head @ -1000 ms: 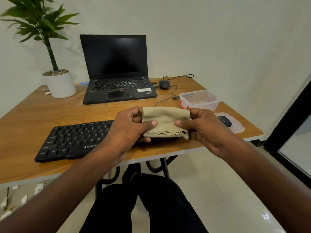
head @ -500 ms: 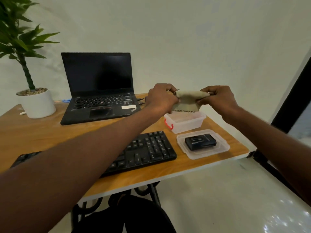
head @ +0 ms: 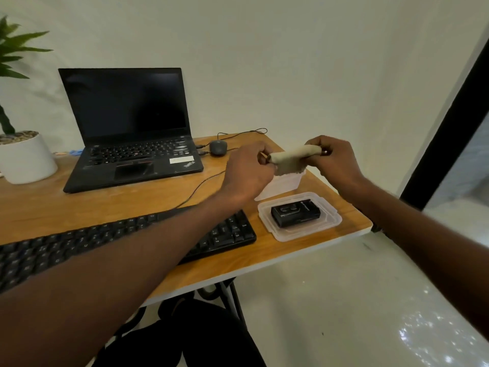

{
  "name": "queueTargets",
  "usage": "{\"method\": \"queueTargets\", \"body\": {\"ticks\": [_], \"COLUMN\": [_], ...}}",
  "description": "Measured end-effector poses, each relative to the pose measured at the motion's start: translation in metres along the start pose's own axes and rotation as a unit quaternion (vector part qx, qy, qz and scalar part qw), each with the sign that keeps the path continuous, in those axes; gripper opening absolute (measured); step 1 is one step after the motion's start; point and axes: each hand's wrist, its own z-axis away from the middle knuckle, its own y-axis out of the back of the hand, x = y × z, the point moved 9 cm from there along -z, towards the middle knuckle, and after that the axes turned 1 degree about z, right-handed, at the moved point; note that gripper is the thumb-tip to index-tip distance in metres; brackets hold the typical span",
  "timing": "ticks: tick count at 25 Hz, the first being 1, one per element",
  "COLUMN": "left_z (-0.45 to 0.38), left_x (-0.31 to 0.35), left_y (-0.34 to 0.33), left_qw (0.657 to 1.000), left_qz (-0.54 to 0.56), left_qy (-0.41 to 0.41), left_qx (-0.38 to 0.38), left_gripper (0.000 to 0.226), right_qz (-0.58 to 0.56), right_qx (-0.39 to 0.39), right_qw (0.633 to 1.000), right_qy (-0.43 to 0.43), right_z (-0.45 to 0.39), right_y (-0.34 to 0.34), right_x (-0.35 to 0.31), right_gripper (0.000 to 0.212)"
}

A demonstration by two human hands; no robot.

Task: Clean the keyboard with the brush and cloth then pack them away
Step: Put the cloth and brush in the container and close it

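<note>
A beige cloth point(head: 292, 158), folded into a narrow roll, is held in the air over the clear plastic box point(head: 281, 186) at the table's right side. My left hand point(head: 247, 170) pinches its left end and my right hand point(head: 332, 157) pinches its right end. The black keyboard point(head: 222, 235) lies along the table's front edge, partly hidden under my left forearm. In front of the box lies its clear lid point(head: 300, 231) with a small black case point(head: 295, 215) on it. No brush can be seen.
A black laptop point(head: 129, 133) stands open at the back, with a grey mouse point(head: 218, 147) and cables to its right. A potted plant in a white pot point(head: 25, 157) is at the far left. The table's right edge is close to the lid.
Both hands carried the cloth from in front of the keyboard to the right, over the plastic box, and the cloth is now folded narrower. My view has turned right.
</note>
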Motion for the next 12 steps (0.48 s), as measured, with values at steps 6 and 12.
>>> {"method": "queueTargets", "body": {"ticks": [6, 12], "left_z": [0.053, 0.065], "left_x": [0.019, 0.027], "left_y": [-0.023, -0.016], "left_qw": [0.976, 0.952], "left_qz": [-0.132, -0.21], "left_qy": [-0.136, -0.135], "left_qx": [-0.107, -0.176], "left_gripper": [0.024, 0.033], "right_qz": [0.084, 0.186], "right_qx": [-0.048, -0.078], "right_qw": [0.989, 0.965], "right_qy": [0.116, 0.17], "right_z": [0.057, 0.075], "right_y": [0.002, 0.006], "right_x": [0.002, -0.006], "right_gripper": [0.032, 0.046]}}
